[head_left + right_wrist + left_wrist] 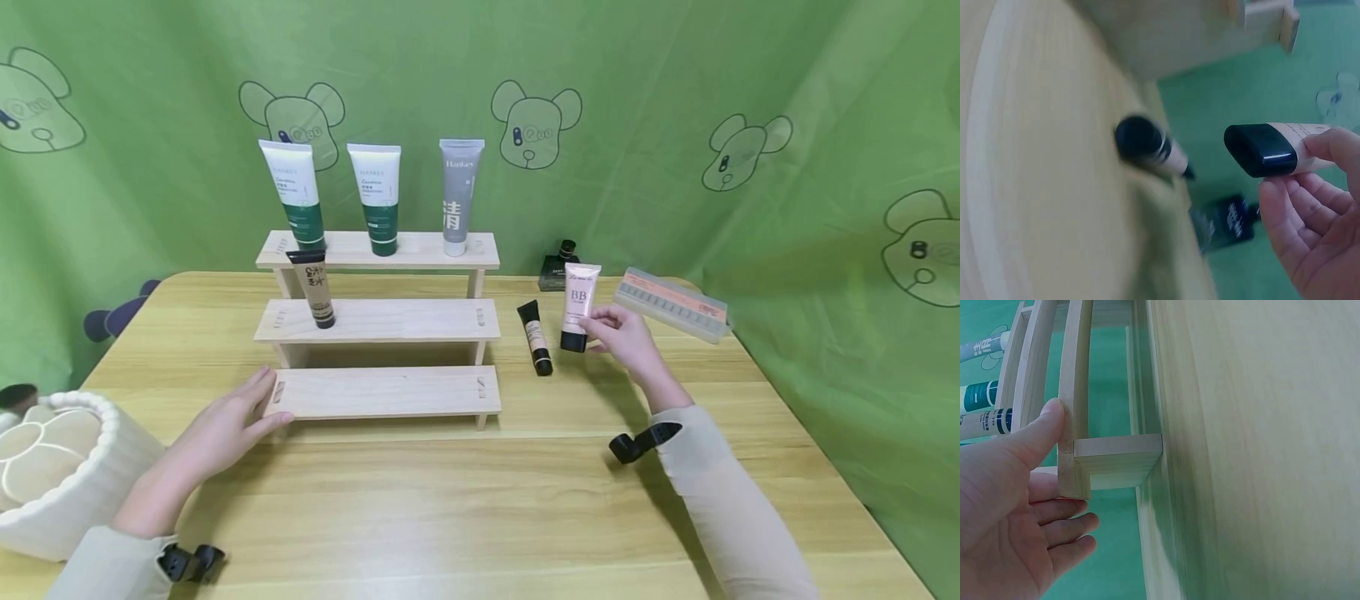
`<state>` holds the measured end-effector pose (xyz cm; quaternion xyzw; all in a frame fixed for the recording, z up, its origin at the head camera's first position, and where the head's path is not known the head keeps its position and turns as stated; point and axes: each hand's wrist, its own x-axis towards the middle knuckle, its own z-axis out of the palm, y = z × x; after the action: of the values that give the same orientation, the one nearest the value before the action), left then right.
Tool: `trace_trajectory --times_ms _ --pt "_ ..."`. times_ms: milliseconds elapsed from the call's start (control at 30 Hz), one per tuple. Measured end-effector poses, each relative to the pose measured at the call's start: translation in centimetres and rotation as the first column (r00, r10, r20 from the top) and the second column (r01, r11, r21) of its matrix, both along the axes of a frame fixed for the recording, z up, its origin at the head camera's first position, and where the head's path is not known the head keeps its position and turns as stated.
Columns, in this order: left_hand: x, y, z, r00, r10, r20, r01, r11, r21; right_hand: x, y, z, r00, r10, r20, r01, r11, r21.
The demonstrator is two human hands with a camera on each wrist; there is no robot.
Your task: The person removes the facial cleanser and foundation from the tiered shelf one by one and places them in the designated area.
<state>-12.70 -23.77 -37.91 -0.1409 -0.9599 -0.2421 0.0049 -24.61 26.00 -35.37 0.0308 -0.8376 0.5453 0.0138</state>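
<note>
Pinched between my right hand's (622,337) thumb and fingers is a pink BB cream tube (579,300), upright with its black cap downward. Its cap (1260,151) faces the camera in the right wrist view. My left hand (225,421) grips the left end of the lowest shelf of a three-tier wooden display rack (382,392), thumb on top of the board. On the top tier stand two white-and-green tubes (295,196) and a grey tube (459,196). A beige tube with a dark end (313,287) stands at the middle tier's left.
Right of the rack, a small black-capped tube (536,337) stands on the table (450,508). Behind it are a dark perfume bottle (553,273) and a long clear box with an orange label (671,304). A white scalloped container (97,475) occupies the left front. A green curtain (420,75) hangs behind.
</note>
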Motion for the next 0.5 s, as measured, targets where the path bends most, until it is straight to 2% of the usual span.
trace_trajectory --times_ms 233,500 --pt "0.0 -0.1 0.0 1.0 0.005 0.009 -0.005 1.0 0.002 -1.3 2.0 -2.0 0.991 -0.061 0.117 0.052 0.995 0.082" --pt "0.0 0.0 0.0 1.0 0.004 0.007 -0.004 1.0 -0.003 -2.4 2.8 -3.5 0.973 -0.071 0.22 0.058 0.996 0.067"
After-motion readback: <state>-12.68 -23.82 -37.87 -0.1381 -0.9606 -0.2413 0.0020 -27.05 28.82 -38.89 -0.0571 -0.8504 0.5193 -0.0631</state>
